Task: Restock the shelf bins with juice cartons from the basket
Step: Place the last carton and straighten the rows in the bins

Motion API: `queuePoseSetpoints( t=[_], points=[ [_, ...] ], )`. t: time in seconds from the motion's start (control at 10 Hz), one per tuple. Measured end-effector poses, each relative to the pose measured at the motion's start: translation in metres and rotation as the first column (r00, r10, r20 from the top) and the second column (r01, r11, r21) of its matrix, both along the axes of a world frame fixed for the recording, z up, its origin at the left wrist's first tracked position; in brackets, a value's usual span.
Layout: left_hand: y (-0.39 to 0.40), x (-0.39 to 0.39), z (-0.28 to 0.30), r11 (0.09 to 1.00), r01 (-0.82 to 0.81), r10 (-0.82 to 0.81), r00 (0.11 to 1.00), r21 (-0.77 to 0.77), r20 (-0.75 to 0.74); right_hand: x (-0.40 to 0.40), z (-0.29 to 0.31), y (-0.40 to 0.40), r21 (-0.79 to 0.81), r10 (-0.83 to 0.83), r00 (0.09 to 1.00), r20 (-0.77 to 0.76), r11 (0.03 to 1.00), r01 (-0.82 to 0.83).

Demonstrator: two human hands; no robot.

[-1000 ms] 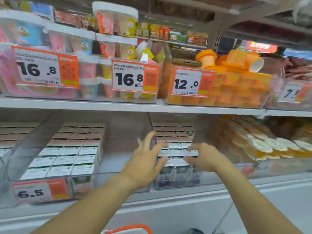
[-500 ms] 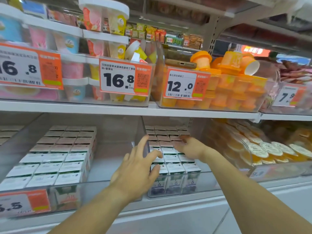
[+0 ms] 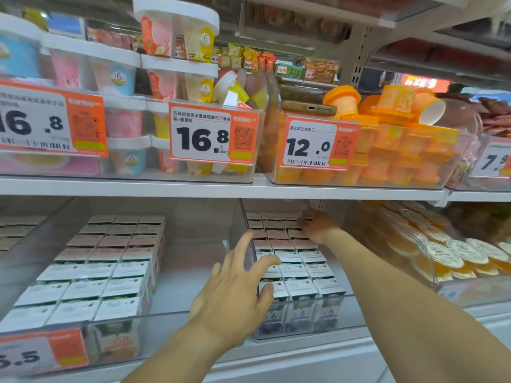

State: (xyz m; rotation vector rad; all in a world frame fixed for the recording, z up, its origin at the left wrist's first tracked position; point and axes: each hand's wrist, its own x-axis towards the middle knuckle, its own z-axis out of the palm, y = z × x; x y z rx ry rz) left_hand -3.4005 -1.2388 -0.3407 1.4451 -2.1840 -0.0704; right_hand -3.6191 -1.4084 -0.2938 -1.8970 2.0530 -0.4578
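Observation:
Rows of small white-topped juice cartons (image 3: 297, 265) fill a clear shelf bin (image 3: 304, 331) on the lower shelf, three across. My left hand (image 3: 237, 294) hovers with spread fingers at the bin's left front wall, fingertips by the front cartons, holding nothing. My right hand (image 3: 318, 226) reaches deep along the bin's right side and touches the rear cartons; its fingers are blurred. A second clear bin (image 3: 171, 319) to the left holds more cartons (image 3: 107, 261) with a bare strip on its right. The basket is out of view.
The upper shelf edge (image 3: 249, 187) hangs just above my right hand. Bins of ice cream tubs (image 3: 177, 78) and orange pudding cups (image 3: 387, 150) stand on it. A bin of sealed orange cups (image 3: 442, 252) sits right of my right arm.
My right hand has slid from the middle rows to the back of the bin. My left hand has stayed at the bin's left front. The view has moved closer and left.

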Motion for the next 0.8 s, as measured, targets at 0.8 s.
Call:
queuePoseSetpoints(
  t=[0.8],
  points=[
    [0.022,0.006,0.036,0.989,0.068,-0.042,0.981,0.131,-0.191,0.049,0.021,0.183,-0.397,0.179,0.969,0.171,0.913,-0.098]
  ],
)
